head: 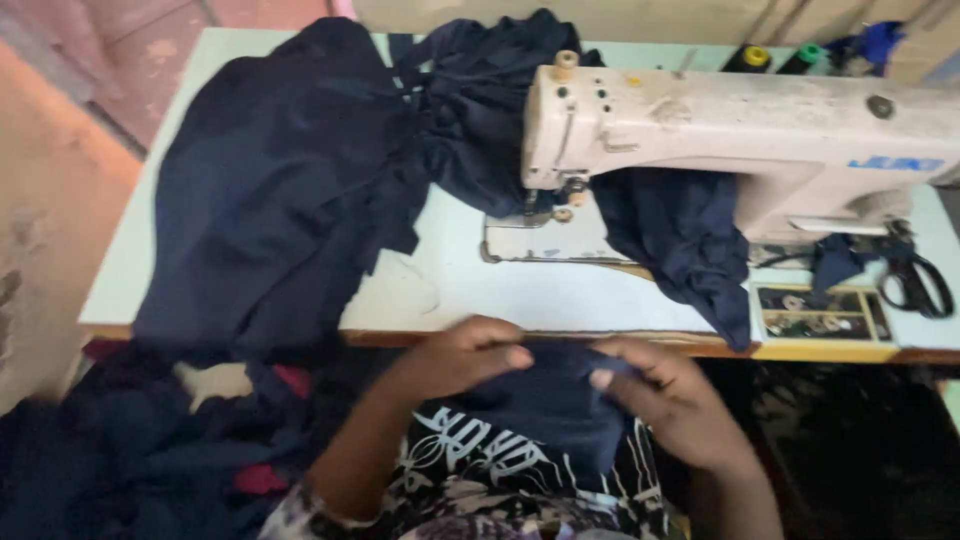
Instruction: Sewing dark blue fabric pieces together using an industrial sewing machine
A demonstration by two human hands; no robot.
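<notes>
left hand + right hand: fingers pinching navy cloth piece in lap, below bench edge | not yet under sewing machine beyond fingers | dark fabric pile up-left, unsewn?

Pale sewing table w/ wood front edge, cream sewing machine on top; worn pinkish wall at left; dim light below table.

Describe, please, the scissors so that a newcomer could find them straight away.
Start at the cream sewing machine on the pale table. Follow its body to the right end and look just below, beside a small tray of bits. The scissors lie there: black-handled, the only looped metal tool among dark cloth.
</notes>
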